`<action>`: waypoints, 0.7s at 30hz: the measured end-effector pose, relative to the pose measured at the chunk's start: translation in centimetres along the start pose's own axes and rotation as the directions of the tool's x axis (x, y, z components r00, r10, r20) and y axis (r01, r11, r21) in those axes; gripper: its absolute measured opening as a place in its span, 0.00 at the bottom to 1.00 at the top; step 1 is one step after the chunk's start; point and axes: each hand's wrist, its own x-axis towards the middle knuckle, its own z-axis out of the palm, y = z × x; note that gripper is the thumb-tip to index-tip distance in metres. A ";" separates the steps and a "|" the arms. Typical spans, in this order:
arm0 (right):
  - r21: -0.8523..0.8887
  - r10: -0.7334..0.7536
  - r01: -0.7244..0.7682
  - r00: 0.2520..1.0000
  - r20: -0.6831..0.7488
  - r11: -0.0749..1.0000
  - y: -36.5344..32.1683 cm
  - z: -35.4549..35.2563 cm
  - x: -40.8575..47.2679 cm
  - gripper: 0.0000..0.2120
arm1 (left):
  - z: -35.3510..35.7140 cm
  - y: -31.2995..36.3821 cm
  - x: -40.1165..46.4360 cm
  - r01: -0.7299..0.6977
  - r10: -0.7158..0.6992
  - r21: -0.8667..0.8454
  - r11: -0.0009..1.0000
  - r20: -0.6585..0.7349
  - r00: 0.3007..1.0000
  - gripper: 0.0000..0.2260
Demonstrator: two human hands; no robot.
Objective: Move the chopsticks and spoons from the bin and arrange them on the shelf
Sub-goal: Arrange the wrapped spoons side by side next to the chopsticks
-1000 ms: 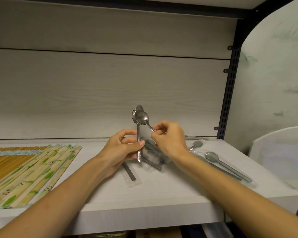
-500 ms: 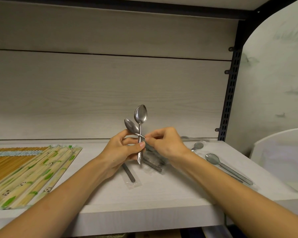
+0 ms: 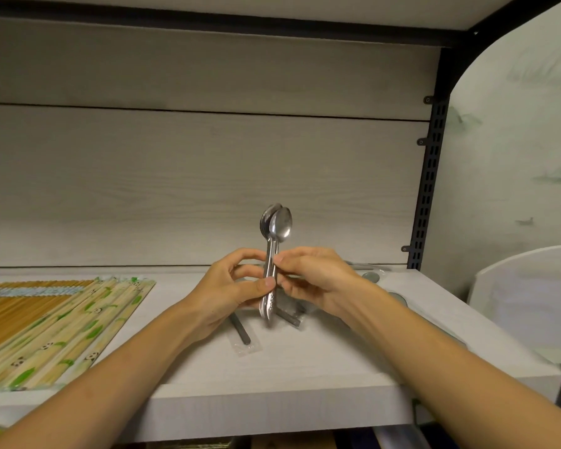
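Note:
A few steel spoons (image 3: 276, 226) stand upright as one stack above the middle of the white shelf (image 3: 272, 396), bowls up. My left hand (image 3: 230, 290) grips their handles from the left, thumb across the front. From the right, my right hand (image 3: 311, 280) pinches the same handles. Wrapped spoons (image 3: 242, 333) lie on the shelf under and behind my hands, partly hidden. Packs of bamboo chopsticks (image 3: 65, 325) lie in rows at the left of the shelf.
More wrapped spoons (image 3: 371, 277) lie to the right behind my right hand. A white bin (image 3: 528, 286) stands past the shelf's right end. A black slotted upright (image 3: 428, 183) and the wooden back panel close the shelf.
The spoon that my right hand held at a slant has been brought upright against the others, so the spoons now form one aligned stack held by both hands.

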 end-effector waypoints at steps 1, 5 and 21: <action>0.022 0.009 -0.009 1.000 0.014 1.000 0.0 -0.1 -0.1 0.04 | 0.1 0.1 -0.1 0.003 -0.003 0.000 1.000 0.008 1.000 0.18; -0.038 0.008 -0.006 0.999 0.051 0.999 0.2 -0.8 -0.4 0.02 | 0.5 0.3 -0.3 0.005 -0.006 0.020 1.000 0.031 0.999 0.21; -0.192 -0.052 0.070 0.994 0.100 0.979 0.4 -2.7 -2.1 0.04 | 3.4 1.3 -2.1 0.063 -0.053 0.126 0.990 -0.080 0.995 0.16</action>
